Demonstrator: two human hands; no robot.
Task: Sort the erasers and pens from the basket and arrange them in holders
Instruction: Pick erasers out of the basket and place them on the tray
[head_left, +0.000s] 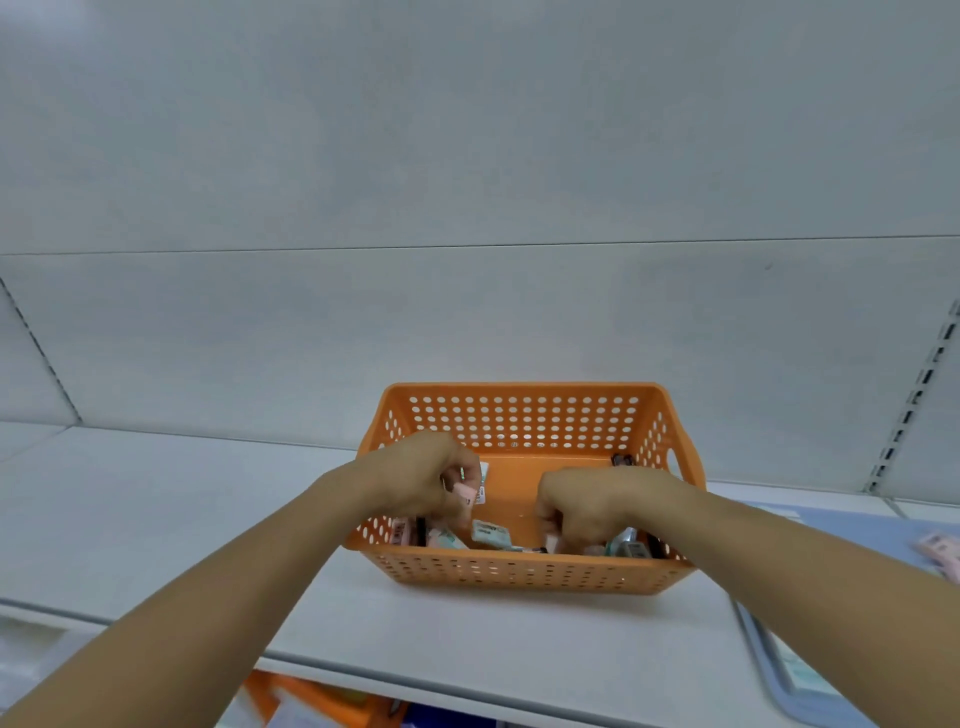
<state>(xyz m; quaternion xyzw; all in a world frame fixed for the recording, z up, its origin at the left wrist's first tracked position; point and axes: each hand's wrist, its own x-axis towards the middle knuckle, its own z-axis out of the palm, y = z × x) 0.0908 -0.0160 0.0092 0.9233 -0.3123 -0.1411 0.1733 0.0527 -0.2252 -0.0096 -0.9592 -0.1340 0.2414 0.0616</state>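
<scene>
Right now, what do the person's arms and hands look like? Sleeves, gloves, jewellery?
Both forearms are bare all the way to the frame's edge: no sleeves show. The left hand and right hand wear no gloves. No watch, bracelet or ring can be seen, though the fingers are partly hidden inside the orange basket.

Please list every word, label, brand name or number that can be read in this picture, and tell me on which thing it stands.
No text can be read.
Pink eraser held in the left hand: dark print, blurred.
White label beside it: marks too small.
Wrapped erasers in the orange basket: printed wrappers, blurred.
Pink packet at the far right: print blurred.
</scene>
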